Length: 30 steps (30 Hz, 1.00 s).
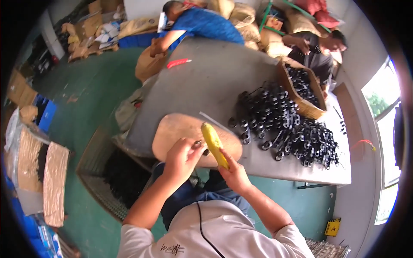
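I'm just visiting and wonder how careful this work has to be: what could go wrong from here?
The small dark piece pinched in the left hand might slip and get lost, being so little. The long yellow thing in the right hand is close to it, so a bump could knock the piece loose. The nearer heap of black parts reaches almost to the table's edge; a nudge might spill some.

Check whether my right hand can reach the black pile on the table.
Probably yes: nothing visible blocks the way from your right hand to the black pile, though that hand's fingers hold a yellow object.
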{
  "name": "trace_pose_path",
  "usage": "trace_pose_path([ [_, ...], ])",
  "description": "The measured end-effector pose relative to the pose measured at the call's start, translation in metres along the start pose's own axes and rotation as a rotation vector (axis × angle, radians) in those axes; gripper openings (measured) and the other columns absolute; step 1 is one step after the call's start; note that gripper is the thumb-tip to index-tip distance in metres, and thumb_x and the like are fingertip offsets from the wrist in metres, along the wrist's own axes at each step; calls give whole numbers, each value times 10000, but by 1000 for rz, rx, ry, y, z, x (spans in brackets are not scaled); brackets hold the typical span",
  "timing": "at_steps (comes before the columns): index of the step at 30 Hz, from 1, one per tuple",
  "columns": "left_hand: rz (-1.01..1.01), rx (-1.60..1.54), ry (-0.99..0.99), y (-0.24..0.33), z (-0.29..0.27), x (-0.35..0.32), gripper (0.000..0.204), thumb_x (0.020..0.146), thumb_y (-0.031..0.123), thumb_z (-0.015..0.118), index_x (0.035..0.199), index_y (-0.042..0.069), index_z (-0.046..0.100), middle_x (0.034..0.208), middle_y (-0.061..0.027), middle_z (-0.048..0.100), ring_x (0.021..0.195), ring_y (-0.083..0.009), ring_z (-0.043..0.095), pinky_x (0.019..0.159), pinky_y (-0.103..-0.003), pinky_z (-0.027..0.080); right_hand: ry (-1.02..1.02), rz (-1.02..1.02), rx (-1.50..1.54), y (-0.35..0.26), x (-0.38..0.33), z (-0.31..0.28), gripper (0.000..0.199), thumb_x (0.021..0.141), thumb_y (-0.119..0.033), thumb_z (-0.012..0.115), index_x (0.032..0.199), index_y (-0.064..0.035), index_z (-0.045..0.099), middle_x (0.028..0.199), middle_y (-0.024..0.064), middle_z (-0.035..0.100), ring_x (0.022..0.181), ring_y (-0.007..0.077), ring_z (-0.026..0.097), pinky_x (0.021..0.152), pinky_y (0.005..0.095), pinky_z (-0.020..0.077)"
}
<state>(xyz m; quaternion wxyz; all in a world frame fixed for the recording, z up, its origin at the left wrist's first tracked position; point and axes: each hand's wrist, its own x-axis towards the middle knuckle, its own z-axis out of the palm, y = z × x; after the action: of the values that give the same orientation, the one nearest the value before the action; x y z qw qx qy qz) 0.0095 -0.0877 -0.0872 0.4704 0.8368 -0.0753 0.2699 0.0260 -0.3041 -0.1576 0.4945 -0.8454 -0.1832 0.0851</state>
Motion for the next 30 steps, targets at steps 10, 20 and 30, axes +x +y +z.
trace_pose_path([
  [10, -410, 390, 489, -31, -152, -58, 273, 981, 248, 626, 926, -7, 545, 773, -69, 581, 680, -119, 525, 605, -312, 431, 337, -351, -539, 5, 86, -104, 370, 895, -205, 664, 1243, -91, 613, 1012, 155, 643, 901, 365, 641, 793, 440, 535],
  [20, -565, 943, 454, -86, -226, -120, 305, 952, 247, 619, 1123, 0, 572, 1128, -190, 610, 1072, -377, 582, 929, -456, 461, 624, 181, -1030, 39, 204, -219, 361, 874, -424, 650, 1051, -118, 724, 1118, 108, 626, 1134, 299, 571, 938, 463, 443],
  [30, -455, 401, 106, -64, -96, -60, 392, 873, 254, 720, 1161, 29, 577, 1137, -182, 610, 965, -371, 630, 812, -429, 526, 609, 397, -934, 34, 252, -203, 363, 802, -416, 649, 1059, -182, 756, 1232, 93, 637, 1195, 315, 578, 977, 457, 477],
])
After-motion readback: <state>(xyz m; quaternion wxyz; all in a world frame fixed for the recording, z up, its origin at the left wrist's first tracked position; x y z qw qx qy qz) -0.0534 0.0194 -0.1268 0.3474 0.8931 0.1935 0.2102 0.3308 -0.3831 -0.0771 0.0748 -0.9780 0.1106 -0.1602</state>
